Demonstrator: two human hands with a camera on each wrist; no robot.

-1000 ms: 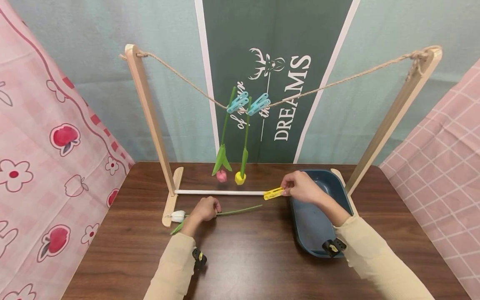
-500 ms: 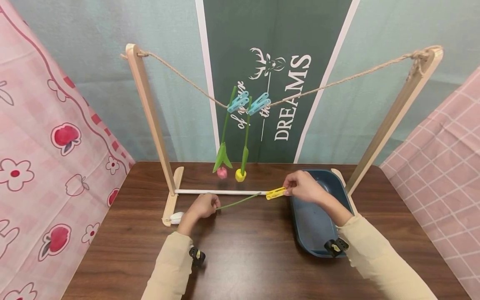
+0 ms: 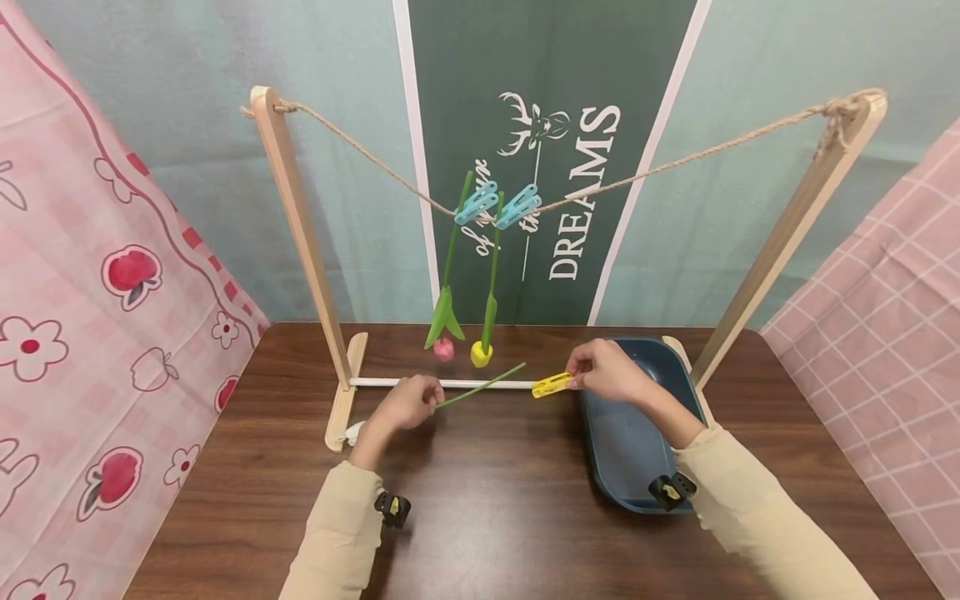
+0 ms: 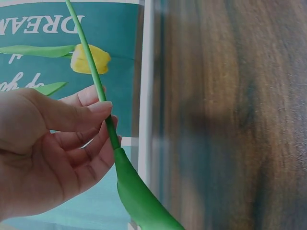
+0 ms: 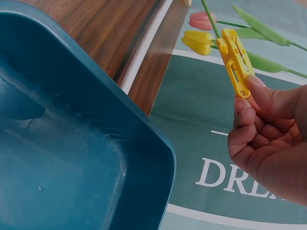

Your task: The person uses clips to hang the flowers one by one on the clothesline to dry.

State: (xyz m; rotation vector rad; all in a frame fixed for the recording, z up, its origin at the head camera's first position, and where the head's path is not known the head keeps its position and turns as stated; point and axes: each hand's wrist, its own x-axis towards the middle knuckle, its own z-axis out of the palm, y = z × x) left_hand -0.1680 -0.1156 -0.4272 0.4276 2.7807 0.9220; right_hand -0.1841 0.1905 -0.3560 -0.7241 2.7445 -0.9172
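My left hand [image 3: 408, 402] pinches the green stem [image 4: 86, 48] of a white artificial tulip [image 3: 354, 433] between thumb and fingers. The stem's bare end slants up to the right, while the white bloom is partly hidden behind the wrist. A broad leaf [image 4: 139, 191] hangs below the grip in the left wrist view. My right hand [image 3: 606, 371] holds a yellow clothespin [image 5: 235, 62] by its end, beside the tray. Two blue clothespins [image 3: 477, 203] hold a pink tulip [image 3: 444, 348] and a yellow tulip [image 3: 482, 354] upside down on a rope [image 3: 367, 156].
The rope runs between two wooden posts [image 3: 296, 217], joined low down by a white bar [image 3: 375, 382]. A dark blue tray [image 3: 592, 450] stands at the right on the brown table [image 3: 480, 525]. Printed curtains hang behind and at both sides.
My left hand has risen slightly with the white tulip, and its stem end has tipped upward from near the table. My right hand with the yellow clothespin has barely shifted.
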